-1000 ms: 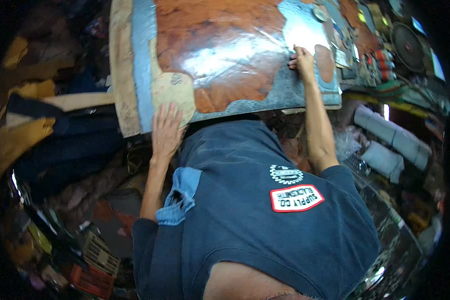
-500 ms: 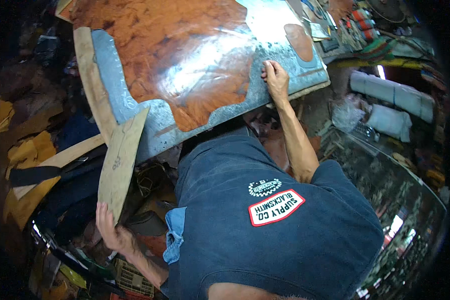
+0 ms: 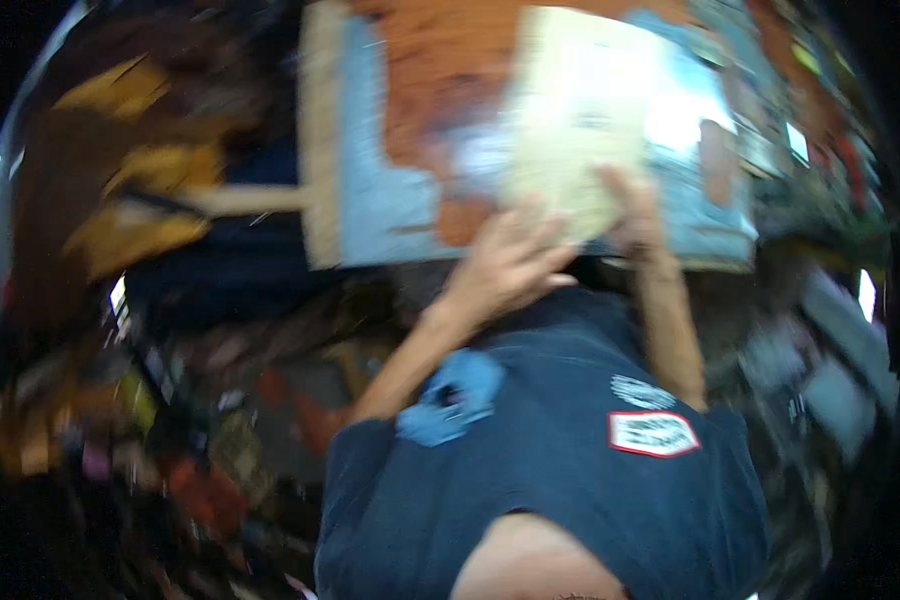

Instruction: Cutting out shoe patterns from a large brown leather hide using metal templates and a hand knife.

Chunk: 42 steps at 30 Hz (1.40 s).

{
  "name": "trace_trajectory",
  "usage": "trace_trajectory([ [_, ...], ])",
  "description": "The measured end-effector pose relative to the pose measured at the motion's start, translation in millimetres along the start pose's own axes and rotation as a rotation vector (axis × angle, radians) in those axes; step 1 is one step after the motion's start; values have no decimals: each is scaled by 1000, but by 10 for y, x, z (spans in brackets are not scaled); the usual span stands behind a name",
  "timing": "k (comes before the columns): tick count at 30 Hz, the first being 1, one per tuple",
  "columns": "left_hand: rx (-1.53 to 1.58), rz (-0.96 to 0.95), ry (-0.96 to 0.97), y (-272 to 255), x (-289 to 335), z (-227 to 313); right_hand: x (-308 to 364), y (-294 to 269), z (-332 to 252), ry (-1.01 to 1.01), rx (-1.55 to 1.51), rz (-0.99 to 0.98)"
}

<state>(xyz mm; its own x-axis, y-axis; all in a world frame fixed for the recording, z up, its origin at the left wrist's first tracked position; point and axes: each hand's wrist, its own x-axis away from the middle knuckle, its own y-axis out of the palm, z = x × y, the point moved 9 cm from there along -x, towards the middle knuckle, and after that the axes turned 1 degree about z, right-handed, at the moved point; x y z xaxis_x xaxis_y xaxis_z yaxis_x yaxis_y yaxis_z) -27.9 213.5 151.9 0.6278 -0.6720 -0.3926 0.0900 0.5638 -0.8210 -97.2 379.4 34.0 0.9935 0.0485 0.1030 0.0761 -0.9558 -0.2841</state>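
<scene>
A pale yellowish flat board (image 3: 580, 110), likely a pattern piece, is over a glossy orange-brown leather hide (image 3: 430, 70); whether it rests flat or is tilted I cannot tell. My left hand (image 3: 515, 258) touches its lower left corner with fingers stretched and spread. At the lower right edge my right hand (image 3: 635, 215) grips the board, one digit on top; its other fingers are blurred. The hide lies on a blue-grey worktable (image 3: 395, 210). To the right on that table is a small brown leather piece (image 3: 717, 165).
A wooden strip (image 3: 320, 150) runs along the table's left edge. Yellow leather scraps (image 3: 160, 180) lie at the far left, with a pale strip (image 3: 255, 200) beside them. Wrapped white bundles (image 3: 835, 400) stand at right. Clutter covers the floor.
The pale board has swung from the table's left side up over the hide. My left hand moved right with it, and my right hand came onto its edge. The view has turned.
</scene>
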Motion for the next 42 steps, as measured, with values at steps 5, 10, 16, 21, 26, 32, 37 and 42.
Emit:
trace_trajectory([
  [5, -375, 38, -686, 467, 643, -1080, 111, -511, 405, 310, -671, 153],
  [10, -174, 274, -1026, 347, 992, -1571, -103, -799, 957, 252, -582, 383],
  [16, 563, 339, -1492, 539, 1272, -2154, -21, -799, 980, 215, -639, 398],
  [21, -177, 173, -1071, 282, 764, -1736, 27, -886, 937, 210, -604, 433],
  [26, 55, 318, -1105, 271, 989, -1900, 184, -883, 997, 239, -671, 476],
  [32, 966, 478, -1404, 563, 1377, -2397, 184, -959, 1064, 212, -466, 545],
  [37, 1042, 10, -1252, 837, 1201, -2182, 244, -1005, 1062, 179, -590, 584],
  [42, 801, -269, -1135, 942, 1337, -1893, 306, -852, 716, 155, -699, 576],
])
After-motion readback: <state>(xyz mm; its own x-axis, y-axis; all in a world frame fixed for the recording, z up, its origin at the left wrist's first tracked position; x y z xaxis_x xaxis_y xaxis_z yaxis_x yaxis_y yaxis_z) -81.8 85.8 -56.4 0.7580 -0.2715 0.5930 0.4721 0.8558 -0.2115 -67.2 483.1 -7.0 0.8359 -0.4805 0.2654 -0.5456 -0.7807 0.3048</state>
